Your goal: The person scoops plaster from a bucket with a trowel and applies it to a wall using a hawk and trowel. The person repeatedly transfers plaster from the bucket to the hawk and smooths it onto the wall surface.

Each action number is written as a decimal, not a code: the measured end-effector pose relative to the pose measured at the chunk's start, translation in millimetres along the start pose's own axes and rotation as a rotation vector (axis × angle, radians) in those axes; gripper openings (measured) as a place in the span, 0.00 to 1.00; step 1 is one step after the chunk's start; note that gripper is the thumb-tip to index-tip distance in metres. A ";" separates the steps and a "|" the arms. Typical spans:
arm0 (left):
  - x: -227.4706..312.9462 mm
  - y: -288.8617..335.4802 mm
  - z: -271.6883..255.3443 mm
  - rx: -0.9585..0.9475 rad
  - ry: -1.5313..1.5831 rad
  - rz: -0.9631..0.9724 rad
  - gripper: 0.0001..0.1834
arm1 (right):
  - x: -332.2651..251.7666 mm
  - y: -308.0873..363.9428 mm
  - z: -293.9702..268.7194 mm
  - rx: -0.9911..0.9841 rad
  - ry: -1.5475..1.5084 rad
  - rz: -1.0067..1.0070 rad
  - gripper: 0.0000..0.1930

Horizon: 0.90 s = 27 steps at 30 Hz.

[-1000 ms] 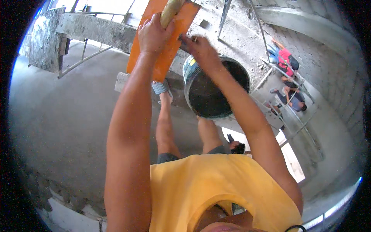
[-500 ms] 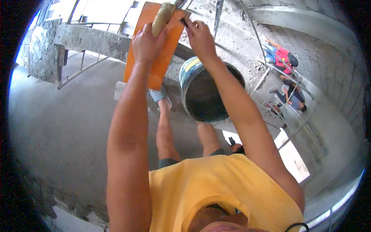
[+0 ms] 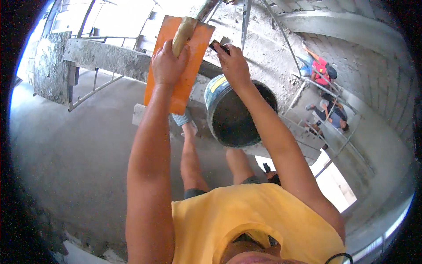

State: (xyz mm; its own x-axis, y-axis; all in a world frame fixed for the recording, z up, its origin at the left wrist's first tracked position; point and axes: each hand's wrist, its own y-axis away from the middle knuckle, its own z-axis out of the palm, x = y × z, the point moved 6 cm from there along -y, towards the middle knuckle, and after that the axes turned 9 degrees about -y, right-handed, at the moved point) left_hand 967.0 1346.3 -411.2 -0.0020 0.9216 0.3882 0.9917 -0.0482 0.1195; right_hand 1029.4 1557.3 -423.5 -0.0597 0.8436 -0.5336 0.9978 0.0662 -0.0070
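My left hand (image 3: 169, 65) is closed around the pale, worn handle (image 3: 182, 37) of an orange plastering float (image 3: 179, 94), whose long flat board is tilted in front of me. Just to the right of the float's far end, my right hand (image 3: 235, 68) grips a small dark tool (image 3: 220, 47); its kind is too hidden to tell. The tool is apart from the board. Below my right forearm stands a large bucket (image 3: 210, 97) with a dark inside, partly covered by that arm.
A rough mortar-stained plank (image 3: 107, 55) runs along the far left beside metal scaffold tubes (image 3: 94, 91). My legs and feet are beneath the float and bucket. At the right, two people, one in a red shirt (image 3: 323, 70), are by more scaffolding (image 3: 347, 143). Block walls rise beyond.
My right hand and its dark tool have moved away from the float's edge, slightly right and nearer to me. The float appears a little lower in view, still in my left hand.
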 end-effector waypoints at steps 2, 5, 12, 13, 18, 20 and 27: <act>5.2 2.2 -1.3 -0.002 -0.036 0.005 0.25 | 5.2 0.4 -6.1 0.022 -0.005 -0.011 0.22; 1.5 0.9 1.5 -0.033 -0.030 -0.004 0.24 | 9.0 1.4 -15.9 0.068 -0.020 0.080 0.22; 4.7 -0.2 -1.8 0.010 -0.031 0.037 0.23 | -6.9 -48.6 -12.3 0.095 0.052 -0.115 0.20; 6.7 -0.2 -1.6 0.022 -0.048 0.046 0.23 | -8.1 -60.4 -10.1 0.072 0.078 -0.133 0.20; -1.2 0.4 0.8 0.028 -0.043 0.029 0.24 | -11.4 -68.6 -11.2 0.004 0.137 -0.205 0.24; 3.5 8.1 -3.4 0.074 -0.010 0.031 0.24 | -9.2 -55.3 -16.2 -0.069 0.150 -0.162 0.24; 2.6 -0.2 -4.3 0.048 -0.025 0.025 0.24 | -13.8 -82.3 -19.4 0.021 0.091 -0.449 0.23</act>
State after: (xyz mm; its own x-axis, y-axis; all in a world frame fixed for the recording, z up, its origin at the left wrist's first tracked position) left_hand 966.2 1347.1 -406.3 0.0250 0.9296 0.3677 0.9964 -0.0530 0.0661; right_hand 947.6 1550.5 -399.2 -0.4880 0.7774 -0.3969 0.8727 0.4261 -0.2385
